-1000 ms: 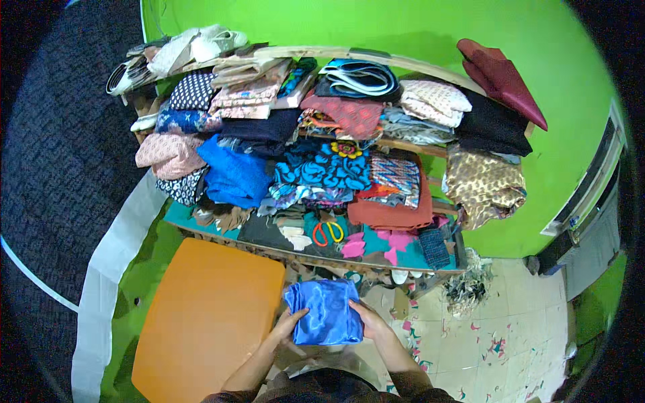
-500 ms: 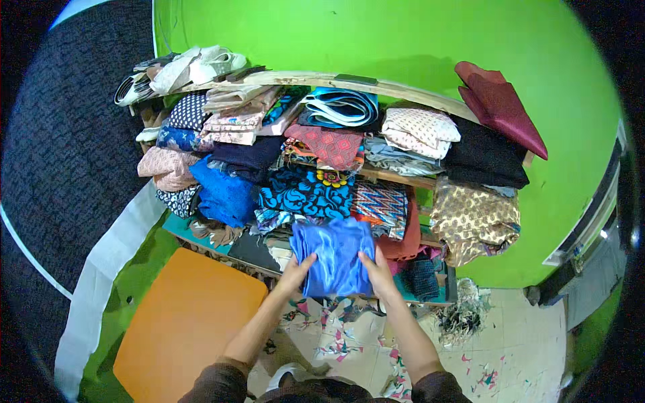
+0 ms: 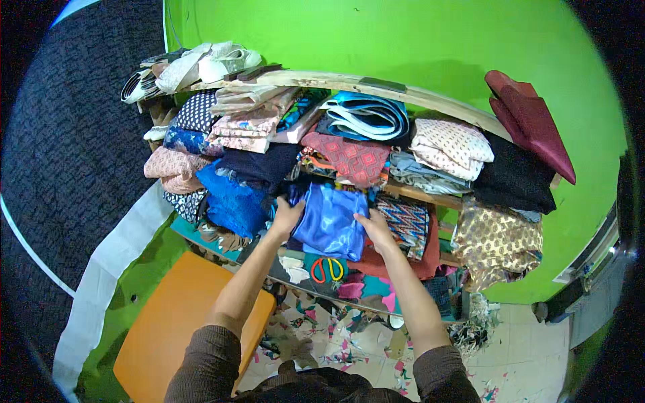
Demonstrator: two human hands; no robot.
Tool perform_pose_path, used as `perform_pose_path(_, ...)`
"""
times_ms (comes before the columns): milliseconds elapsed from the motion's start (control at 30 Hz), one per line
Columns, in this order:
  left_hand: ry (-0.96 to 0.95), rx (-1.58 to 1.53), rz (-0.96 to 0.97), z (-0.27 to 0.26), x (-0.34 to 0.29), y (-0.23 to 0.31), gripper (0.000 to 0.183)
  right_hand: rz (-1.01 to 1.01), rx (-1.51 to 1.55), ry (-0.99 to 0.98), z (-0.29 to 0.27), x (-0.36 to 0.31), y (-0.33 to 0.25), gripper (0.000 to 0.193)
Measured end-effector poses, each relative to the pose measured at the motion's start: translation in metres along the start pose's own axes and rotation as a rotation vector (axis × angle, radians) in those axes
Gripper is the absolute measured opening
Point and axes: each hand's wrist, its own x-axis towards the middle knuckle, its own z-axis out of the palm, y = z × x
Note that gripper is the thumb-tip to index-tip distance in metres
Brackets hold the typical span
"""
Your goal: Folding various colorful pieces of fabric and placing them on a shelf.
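A folded piece of shiny blue satin fabric [image 3: 330, 225] is between my two hands, over the middle stack on the shelf. My left hand [image 3: 287, 218] grips its left edge, beside a bright blue textured cloth [image 3: 232, 201]. On the right edge, my right hand [image 3: 377, 232] has its thumb on top and its other fingers mostly hidden. The satin covers most of the black-and-blue patterned cloth behind it. Right of it lies a zigzag-patterned cloth [image 3: 406, 225] on a rust-red fabric [image 3: 430, 252]. Scissors with red and yellow handles [image 3: 327, 270] rest on the ledge below.
Folded fabrics crowd the wooden shelf [image 3: 430, 97] against a green wall [image 3: 403, 40]. A leopard-print cloth [image 3: 500, 242] hangs at the right, below a maroon roll [image 3: 534, 124]. An orange surface [image 3: 181, 329] stands at lower left. Fabric scraps [image 3: 316, 342] litter the tiled floor.
Both hands have carried the blue satin forward, away from me, onto the middle stack. The scissors and ledge scraps beneath it have come into view. The whole view has shifted slightly.
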Motion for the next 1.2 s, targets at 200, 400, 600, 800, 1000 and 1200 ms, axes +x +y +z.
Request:
perform_pose_path(200, -0.110, 0.435, 0.281, -0.001, 0.024, 0.009, 0.048, 0.114, 0.060, 0.072, 0.002, 0.012, -0.020, 0.031)
perform_pose_path(400, -0.165, 0.185, 0.283, -0.018, 0.108, -0.066, 0.037, 0.081, 0.210, -0.021, 0.021, 0.042, -0.015, 0.028)
perform_pose_path(600, -0.450, -0.029, -0.003, 0.018, 0.039, 0.026, 0.059, -0.173, -0.210, 0.265, -0.008, 0.038, -0.003, 0.041)
perform_pose_path(800, -0.142, 0.719, 0.349, 0.035, 0.062, 0.005, 0.078, -0.090, -0.694, 0.308, 0.002, 0.055, 0.005, 0.041)
perform_pose_path(1000, -0.167, 0.601, 0.409, 0.036, 0.100, -0.021, 0.068, 0.036, -0.278, 0.188, 0.005, 0.057, 0.000, 0.046)
perform_pose_path(1200, -0.202, 0.378, 0.531, 0.039, 0.118, -0.027, 0.065, 0.072, -0.040, 0.167, -0.010, 0.080, 0.020, 0.046)
